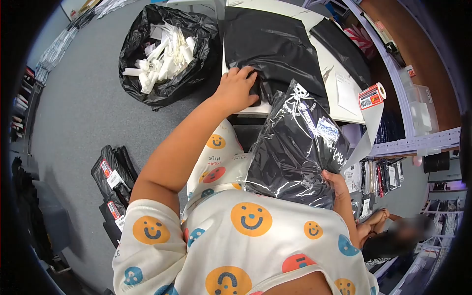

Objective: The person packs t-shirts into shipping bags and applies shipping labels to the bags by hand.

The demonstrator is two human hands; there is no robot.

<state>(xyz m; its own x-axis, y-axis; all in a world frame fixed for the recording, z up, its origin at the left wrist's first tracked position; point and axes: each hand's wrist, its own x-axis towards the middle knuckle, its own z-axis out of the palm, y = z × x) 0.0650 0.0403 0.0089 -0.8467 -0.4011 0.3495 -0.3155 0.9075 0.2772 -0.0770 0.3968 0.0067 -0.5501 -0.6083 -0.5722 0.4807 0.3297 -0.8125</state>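
My right hand (335, 183) grips the lower right edge of a clear plastic package (290, 152) holding folded black cloth with white print, which lies tilted over my lap against the table edge. My left hand (238, 87) rests on the near left edge of a large black plastic bag (270, 44) on the white table (314, 19). Its fingers are spread over the bag. The package's upper end overlaps the black bag's near edge.
A black bin bag (130, 83) full of white scraps stands left of the table. Another black bag (341, 46), a paper (347, 93) and a label roll (372, 96) are at right. Labelled black parcels (115, 179) lie on the floor. Another person (393, 241) sits at lower right.
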